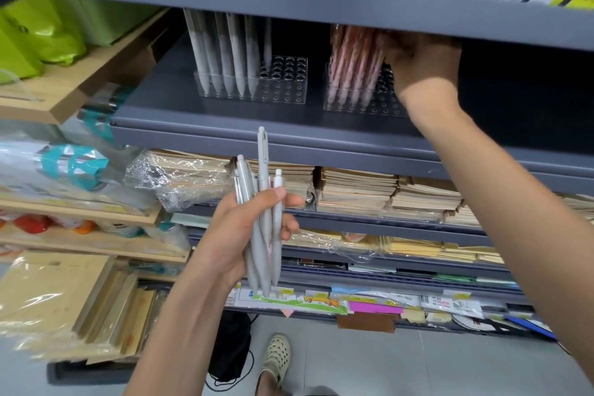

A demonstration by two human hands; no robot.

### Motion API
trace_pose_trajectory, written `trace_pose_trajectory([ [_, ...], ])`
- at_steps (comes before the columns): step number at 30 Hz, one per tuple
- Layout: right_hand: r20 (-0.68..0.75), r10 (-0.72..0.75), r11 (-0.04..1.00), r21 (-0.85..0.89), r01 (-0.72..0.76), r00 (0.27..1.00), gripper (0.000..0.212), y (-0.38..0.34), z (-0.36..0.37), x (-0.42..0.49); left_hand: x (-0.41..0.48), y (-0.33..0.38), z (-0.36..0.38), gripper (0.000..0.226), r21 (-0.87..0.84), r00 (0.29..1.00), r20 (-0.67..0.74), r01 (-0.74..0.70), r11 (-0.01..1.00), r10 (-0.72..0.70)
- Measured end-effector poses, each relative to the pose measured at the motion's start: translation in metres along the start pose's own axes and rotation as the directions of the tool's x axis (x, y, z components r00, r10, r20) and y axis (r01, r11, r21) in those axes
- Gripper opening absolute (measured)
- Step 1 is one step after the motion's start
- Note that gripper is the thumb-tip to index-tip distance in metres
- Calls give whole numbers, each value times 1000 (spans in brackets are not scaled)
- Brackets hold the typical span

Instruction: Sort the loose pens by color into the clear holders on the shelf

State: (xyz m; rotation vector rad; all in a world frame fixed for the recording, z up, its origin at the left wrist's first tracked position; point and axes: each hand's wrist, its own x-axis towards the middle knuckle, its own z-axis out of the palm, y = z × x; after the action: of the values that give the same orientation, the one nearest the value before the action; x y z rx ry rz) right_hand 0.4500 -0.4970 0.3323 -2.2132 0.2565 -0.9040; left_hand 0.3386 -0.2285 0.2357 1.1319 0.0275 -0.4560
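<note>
Nearest, the left hand (238, 235) grips a bundle of grey loose pens (262, 235), not yet sorted. Farther back on the shelf (289, 125), the grey-pen holder (283, 80) and the pink-pen holder (363, 106) stand part-filled. The right hand (421, 64) reaches among the pink pens (353, 64), its grip too blurred to tell.

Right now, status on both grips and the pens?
Left grip holds loose pens, mostly grey. Right grip at the pink pens in the right holder, blurred, hold unclear. Left holder has free holes; nothing in the way.
</note>
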Motion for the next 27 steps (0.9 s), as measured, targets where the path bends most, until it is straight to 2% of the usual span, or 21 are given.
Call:
trace_pose_trajectory([
  [2,4,27,998,58,-27,1000,20,2,0,0,1,0,1,30,7,1000,0,-8,1000,8],
  [5,-80,32,999,12,-31,996,19,3,-6,-14,2,1,3,11,41,999,23,-49,998,48],
  [8,-231,38,982,190,6,972,6,-5,-16,-48,1,2,6,21,45,998,36,-53,998,51],
  [9,-190,41,974,226,3,981,4,-8,-19,-60,2,2,7,18,41,998,37,-45,998,43],
  [10,-84,35,969,248,-13,996,6,-12,-21,-71,3,1,8,18,46,999,41,-38,998,36],
  [12,229,-23,966,256,-38,973,8,-20,-23,-92,4,0,11,15,67,998,55,-17,998,13],
  [14,495,-66,969,240,-64,866,9,-27,-23,-107,5,-3,15,13,79,997,82,-7,997,0],
  [16,656,-77,970,224,-97,751,7,-32,-23,-116,5,-4,20,10,78,995,98,-7,997,0],
  [18,737,-80,968,218,-123,671,10,-34,-21,-121,5,-6,22,8,75,995,104,-8,997,0],
  [20,770,-80,966,217,-141,633,13,-35,-19,-122,5,-7,23,10,76,993,117,-17,997,8],
  [24,781,-84,964,222,-149,619,12,-37,-15,-124,3,-6,22,12,62,991,135,-8,998,-1],
  [27,752,-78,950,255,-179,655,9,-38,-13,-123,2,-3,14,15,58,985,166,42,997,-51],
])
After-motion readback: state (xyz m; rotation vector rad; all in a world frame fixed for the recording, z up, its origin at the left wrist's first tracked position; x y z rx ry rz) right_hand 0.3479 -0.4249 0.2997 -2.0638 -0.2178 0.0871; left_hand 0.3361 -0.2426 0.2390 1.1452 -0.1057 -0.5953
